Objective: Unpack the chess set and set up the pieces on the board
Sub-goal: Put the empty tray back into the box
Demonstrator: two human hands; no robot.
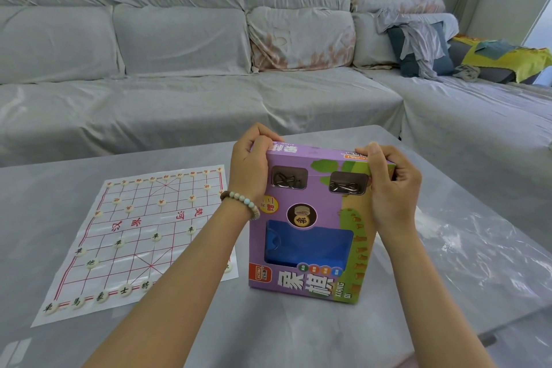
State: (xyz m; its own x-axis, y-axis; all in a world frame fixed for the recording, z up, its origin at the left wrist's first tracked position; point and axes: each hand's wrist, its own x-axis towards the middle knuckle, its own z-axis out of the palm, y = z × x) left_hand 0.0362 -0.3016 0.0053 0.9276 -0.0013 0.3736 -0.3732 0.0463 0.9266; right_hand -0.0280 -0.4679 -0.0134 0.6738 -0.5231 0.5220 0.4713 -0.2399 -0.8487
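White plastic board [143, 236] lies flat at the left of the grey worktop [448, 293], red-gridded, printed 汉界, with round cream pieces [124, 290] on it. Just right, the left grip [249, 164] (beaded bracelet [243, 202] at its wrist) curls over the top left corner of the upright purple box [325, 203], lettered 象棋 and "XIANG QI". The right grip [391, 188] clasps its top right corner.
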